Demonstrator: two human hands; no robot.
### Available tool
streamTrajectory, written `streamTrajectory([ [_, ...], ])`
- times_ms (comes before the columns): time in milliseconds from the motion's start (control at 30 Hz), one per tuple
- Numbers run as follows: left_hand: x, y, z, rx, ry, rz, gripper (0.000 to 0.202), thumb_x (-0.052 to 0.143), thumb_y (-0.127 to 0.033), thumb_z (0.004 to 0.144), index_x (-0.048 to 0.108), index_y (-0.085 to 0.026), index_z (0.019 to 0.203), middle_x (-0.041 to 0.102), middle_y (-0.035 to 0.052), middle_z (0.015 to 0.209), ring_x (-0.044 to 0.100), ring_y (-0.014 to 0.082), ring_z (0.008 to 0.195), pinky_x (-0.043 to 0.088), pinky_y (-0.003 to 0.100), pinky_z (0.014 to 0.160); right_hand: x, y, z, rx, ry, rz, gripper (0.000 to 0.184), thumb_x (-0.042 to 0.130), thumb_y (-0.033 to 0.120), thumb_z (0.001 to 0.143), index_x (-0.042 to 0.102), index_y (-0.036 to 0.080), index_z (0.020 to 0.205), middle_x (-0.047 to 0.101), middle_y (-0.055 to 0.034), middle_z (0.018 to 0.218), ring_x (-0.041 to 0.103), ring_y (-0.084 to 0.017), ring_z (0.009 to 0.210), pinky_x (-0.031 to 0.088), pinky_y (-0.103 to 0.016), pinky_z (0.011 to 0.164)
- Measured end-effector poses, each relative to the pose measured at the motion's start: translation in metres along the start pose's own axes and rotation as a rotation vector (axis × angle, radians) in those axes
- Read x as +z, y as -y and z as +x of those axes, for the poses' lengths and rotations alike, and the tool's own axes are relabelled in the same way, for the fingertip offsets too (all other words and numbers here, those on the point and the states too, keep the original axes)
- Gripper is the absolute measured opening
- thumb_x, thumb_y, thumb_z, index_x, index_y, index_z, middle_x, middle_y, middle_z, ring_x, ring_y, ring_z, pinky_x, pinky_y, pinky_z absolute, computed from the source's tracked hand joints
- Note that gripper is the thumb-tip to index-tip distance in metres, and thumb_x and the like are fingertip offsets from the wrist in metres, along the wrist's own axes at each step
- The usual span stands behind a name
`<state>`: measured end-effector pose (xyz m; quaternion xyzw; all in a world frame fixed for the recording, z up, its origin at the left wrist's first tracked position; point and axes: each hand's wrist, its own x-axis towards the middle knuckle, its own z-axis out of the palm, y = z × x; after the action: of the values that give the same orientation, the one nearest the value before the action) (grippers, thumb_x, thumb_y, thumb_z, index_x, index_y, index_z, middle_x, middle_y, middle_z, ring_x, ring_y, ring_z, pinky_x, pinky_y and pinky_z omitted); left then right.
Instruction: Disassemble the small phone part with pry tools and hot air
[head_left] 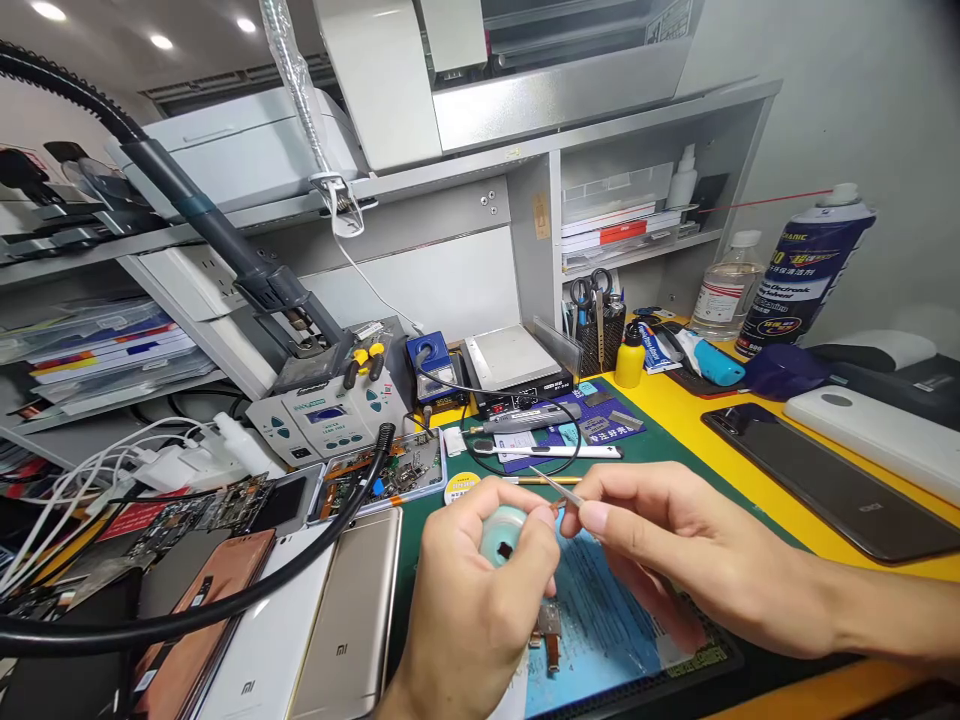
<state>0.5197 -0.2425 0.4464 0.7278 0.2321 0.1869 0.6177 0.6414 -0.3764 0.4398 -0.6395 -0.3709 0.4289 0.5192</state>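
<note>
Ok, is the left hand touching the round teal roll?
Touching. The head view shows the left hand curled around the teal roll, holding it.

At six o'clock, the roll [493,526] looks smooth plastic; at five, the pointed tool [559,487] bare metal. The gold phone [349,605] at seven is satin metallic, the dark phone [829,480] between three and four glossy, the green mat [651,446] matt.

Yellow tabletop [675,410] with a green mat [652,445] spread over it.
On the bare yellow at right, a dark phone [825,480] lies beside a long white device [870,430]; farther back stand a spray can [806,270], a clear bottle [727,290], a yellow bottle [631,360] and a mesh pen holder [600,340]. The mat bears a blue pad [592,620]. At left lie 2 more phones: a gold phone [352,610] and a white phone [262,630].
</note>
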Motion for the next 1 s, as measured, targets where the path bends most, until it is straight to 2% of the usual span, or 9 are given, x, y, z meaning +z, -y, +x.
streamTrajectory([
  [200, 0.001, -0.003, -0.001, -0.029, 0.003, -0.026, 0.029, 0.066, -0.045, 0.079, 0.063, -0.017, 0.071, 0.051, -0.0035, 0.049, 0.038, 0.0056, 0.043, 0.03, 0.016, 0.042, 0.0, -0.005, 0.0, 0.02, 0.019, 0.08, 0.043, 0.052, 0.059, 0.096, 0.054, 0.017, 0.086, 0.052, 0.0067, 0.048, 0.045, -0.005, 0.032, 0.032, -0.012, 0.032],
  [533, -0.001, 0.001, 0.0, 0.004, 0.03, 0.003, 0.031, 0.065, -0.045, 0.082, 0.063, -0.016, 0.072, 0.053, -0.0029, 0.05, 0.039, 0.0053, 0.043, 0.031, 0.017, 0.044, -0.002, 0.0, 0.002, 0.06, 0.076, 0.224, 0.039, 0.057, 0.054, 0.095, 0.053, 0.017, 0.084, 0.053, 0.0069, 0.051, 0.043, -0.005, 0.029, 0.033, -0.012, 0.028],
  [700, -0.007, 0.004, 0.004, 0.022, 0.108, -0.035, 0.034, 0.061, -0.048, 0.087, 0.062, -0.016, 0.074, 0.054, -0.0021, 0.052, 0.041, 0.006, 0.044, 0.033, 0.018, 0.046, -0.004, -0.001, 0.004, 0.063, 0.087, 0.24, 0.034, 0.054, 0.049, 0.098, 0.052, 0.018, 0.085, 0.054, 0.0067, 0.049, 0.044, -0.006, 0.028, 0.034, -0.012, 0.027],
  [800, -0.011, 0.007, 0.006, -0.016, 0.164, -0.144, 0.033, 0.058, -0.046, 0.089, 0.063, -0.015, 0.079, 0.055, -0.0012, 0.054, 0.04, 0.0067, 0.044, 0.031, 0.02, 0.045, -0.004, -0.001, 0.005, 0.062, 0.093, 0.257, 0.031, 0.053, 0.047, 0.099, 0.052, 0.018, 0.085, 0.054, 0.0073, 0.048, 0.04, -0.005, 0.025, 0.032, -0.012, 0.026],
  [933, -0.015, 0.013, 0.009, -0.035, 0.27, -0.313, 0.027, 0.049, -0.036, 0.086, 0.064, -0.014, 0.09, 0.06, 0.0023, 0.06, 0.042, 0.0084, 0.046, 0.032, 0.021, 0.046, -0.004, -0.001, 0.003, 0.054, 0.098, 0.266, 0.031, 0.053, 0.047, 0.099, 0.052, 0.019, 0.086, 0.055, 0.0073, 0.05, 0.042, -0.004, 0.025, 0.033, -0.011, 0.028],
  [1000, -0.019, 0.015, 0.011, -0.023, 0.292, -0.332, 0.027, 0.045, -0.031, 0.085, 0.063, -0.013, 0.092, 0.061, 0.0033, 0.063, 0.044, 0.0089, 0.047, 0.034, 0.022, 0.047, -0.005, -0.001, 0.002, 0.041, 0.08, 0.247, 0.031, 0.054, 0.049, 0.098, 0.055, 0.018, 0.091, 0.056, 0.0066, 0.052, 0.045, -0.005, 0.027, 0.036, -0.011, 0.029],
])
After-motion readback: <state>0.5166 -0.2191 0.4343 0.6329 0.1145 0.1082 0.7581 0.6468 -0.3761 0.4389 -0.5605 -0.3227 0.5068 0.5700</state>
